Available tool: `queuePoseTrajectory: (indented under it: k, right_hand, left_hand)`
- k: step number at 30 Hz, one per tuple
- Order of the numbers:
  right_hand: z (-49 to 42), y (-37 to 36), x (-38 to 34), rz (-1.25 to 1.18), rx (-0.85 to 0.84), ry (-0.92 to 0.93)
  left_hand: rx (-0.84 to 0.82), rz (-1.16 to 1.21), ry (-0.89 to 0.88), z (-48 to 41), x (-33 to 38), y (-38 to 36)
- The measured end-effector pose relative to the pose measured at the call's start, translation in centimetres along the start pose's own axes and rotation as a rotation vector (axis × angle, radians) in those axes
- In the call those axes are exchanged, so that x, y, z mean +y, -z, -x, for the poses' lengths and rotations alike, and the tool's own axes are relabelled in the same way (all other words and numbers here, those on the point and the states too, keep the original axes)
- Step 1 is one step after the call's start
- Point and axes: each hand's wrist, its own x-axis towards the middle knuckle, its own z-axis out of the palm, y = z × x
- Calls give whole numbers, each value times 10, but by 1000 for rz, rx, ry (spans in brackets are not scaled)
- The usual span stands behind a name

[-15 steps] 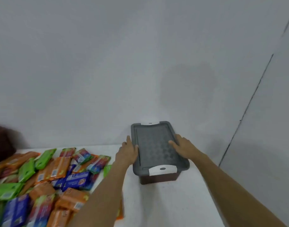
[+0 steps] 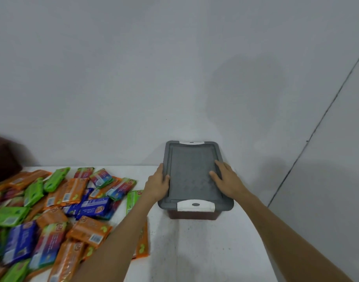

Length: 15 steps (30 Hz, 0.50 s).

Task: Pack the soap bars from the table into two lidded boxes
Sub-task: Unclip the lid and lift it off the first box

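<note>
A brown box point(image 2: 192, 215) with a grey lid point(image 2: 189, 169) and white latches stands at the back of the white table point(image 2: 205, 251), against the wall. My left hand point(image 2: 157, 185) holds the lid's left rim, thumb on top and fingers down the side. Spread fairly flat, the fingers of my right hand point(image 2: 227, 180) rest on the right part of the lid. Several wrapped soap bars point(image 2: 72, 192) in orange, green and blue lie heaped on the left of the table, some under my left forearm.
A dark brown object point(image 2: 3, 157), blurred, sits at the far left against the wall. The grey wall rises right behind the box. The table's right edge runs close beside the box.
Both hands stay on the lid where they were. The box has barely shifted in view.
</note>
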Motion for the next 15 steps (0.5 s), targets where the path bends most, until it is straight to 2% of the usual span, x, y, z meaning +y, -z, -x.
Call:
queuePoseTrajectory:
  k: [2,6,9,15]
  right_hand:
    - [-3,-1,3,38,7,-36]
    - [2,6,-3,286,81,-47]
    - [11,13,-7,428,180,42]
    - [30,35,-3,530,197,217]
  left_hand:
    - [-17,-8,-17,2,-5,4]
    - [-74,47,-85,3,-17,22]
    - [-162,161,-102,5,-20,36]
    - [-384,258,-146,6,-8,48]
